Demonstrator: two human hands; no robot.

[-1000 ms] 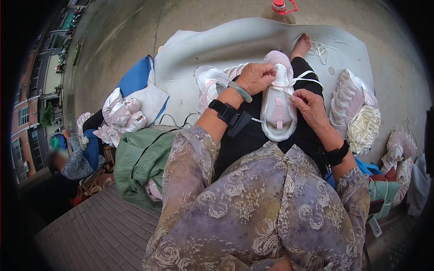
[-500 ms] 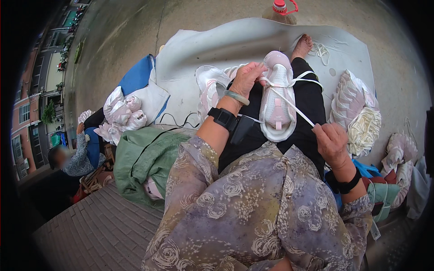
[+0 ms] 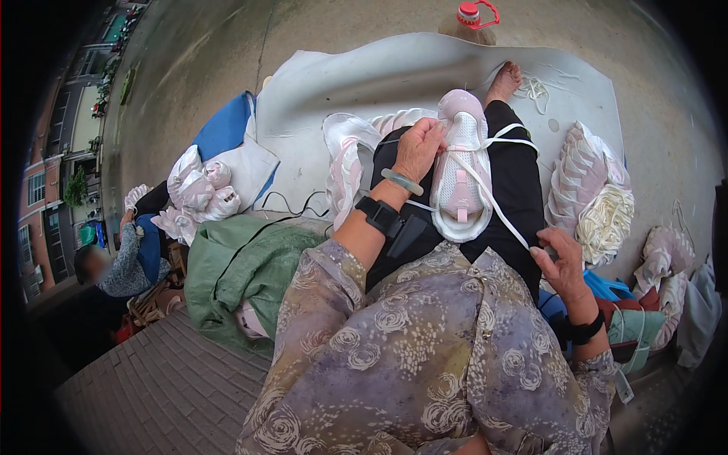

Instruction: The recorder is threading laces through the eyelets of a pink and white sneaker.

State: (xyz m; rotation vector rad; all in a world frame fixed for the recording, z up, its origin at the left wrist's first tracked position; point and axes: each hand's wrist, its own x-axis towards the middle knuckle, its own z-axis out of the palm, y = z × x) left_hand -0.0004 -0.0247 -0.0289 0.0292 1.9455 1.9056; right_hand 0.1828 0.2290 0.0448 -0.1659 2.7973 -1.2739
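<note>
A white and pale pink mesh shoe upper (image 3: 464, 163) lies along my lap, its rounded toe pointing away from me. White shoelace (image 3: 497, 201) crosses it; one length runs from its middle down toward my right side, another loops over my right knee. At the upper's left edge, my left hand (image 3: 418, 152) is closed in a pinch on the lace, though its fingertips partly hide the grip. My right hand (image 3: 561, 265) is beside my right thigh, its thumb and fingers apart, just past the lower end of the slanting lace.
More uppers (image 3: 353, 155) lie left of my leg, others (image 3: 199, 189) farther left. Nested uppers (image 3: 580, 163) and a cream lace bundle (image 3: 607, 220) are at right. A green sack (image 3: 246, 265) stands nearby; a red-capped jug (image 3: 468, 26) stands beyond the pale sheet (image 3: 303, 98). Another person (image 3: 125, 262) sits far left.
My right hand has opened from its pinch on the lace and moved slightly down. The slanting lace now hangs slacker. My left hand stays at the upper's edge.
</note>
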